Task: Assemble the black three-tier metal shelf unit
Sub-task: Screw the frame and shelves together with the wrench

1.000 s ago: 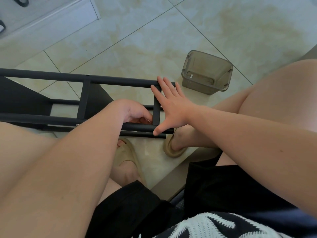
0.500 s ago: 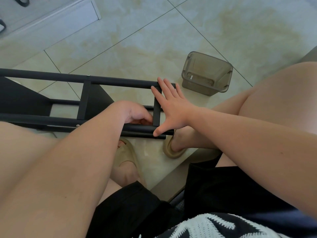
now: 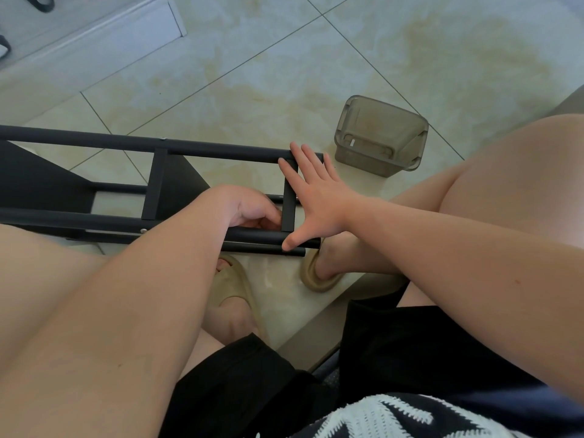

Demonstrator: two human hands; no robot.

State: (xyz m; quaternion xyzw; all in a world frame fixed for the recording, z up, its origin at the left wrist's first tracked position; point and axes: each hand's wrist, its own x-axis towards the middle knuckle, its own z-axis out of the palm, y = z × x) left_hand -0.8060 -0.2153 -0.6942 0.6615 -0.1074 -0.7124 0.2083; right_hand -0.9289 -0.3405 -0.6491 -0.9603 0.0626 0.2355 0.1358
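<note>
While the right hand (image 3: 319, 200) presses flat at three o'clock, the black tubular metal shelf frame (image 3: 221, 151) looks stiff, light, best held by rails; left hand (image 3: 249, 210) curls inside, grasp unclear

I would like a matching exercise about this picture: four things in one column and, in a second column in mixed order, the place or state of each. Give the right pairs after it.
Things
1. right hand
2. left hand
3. plastic container
4. right slipper

Places or states
A. beige, worn on a foot
B. translucent, on the floor, apart from the shelf frame
C. fingers curled, between the frame's two long bars
D. fingers spread flat against the frame's end bar

Pairs: 1-D, 2-C, 3-B, 4-A
</note>
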